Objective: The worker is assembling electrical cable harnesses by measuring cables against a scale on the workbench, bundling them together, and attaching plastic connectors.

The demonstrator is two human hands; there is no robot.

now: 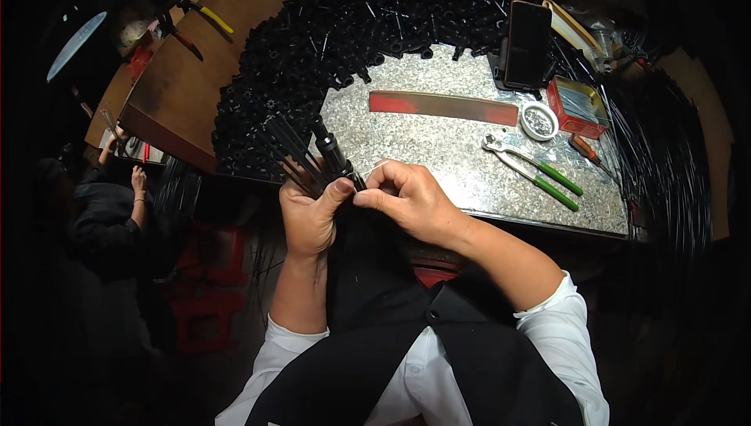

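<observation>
My left hand (309, 219) is closed around a bundle of thin black rods (291, 144) and a black tubular fitting (332, 152), which tilts up from its thumb. The rods fan out to the left of the fitting. At the fitting's lower end, my right hand (411, 199) pinches with thumb and forefinger, close to the left thumb. What lies between those right fingertips is too small to make out. Both hands are just off the near edge of a speckled tabletop (438, 156).
Black fittings (313, 50) are heaped along the back and left. A red-and-brown strip (442, 107), white cup (538, 121), green-handled pliers (540, 176), screwdriver (591, 154), red box (577, 109) and phone (528, 44) lie right. Long black rods (657, 152) hang beyond. Another person (109, 211) works at far left.
</observation>
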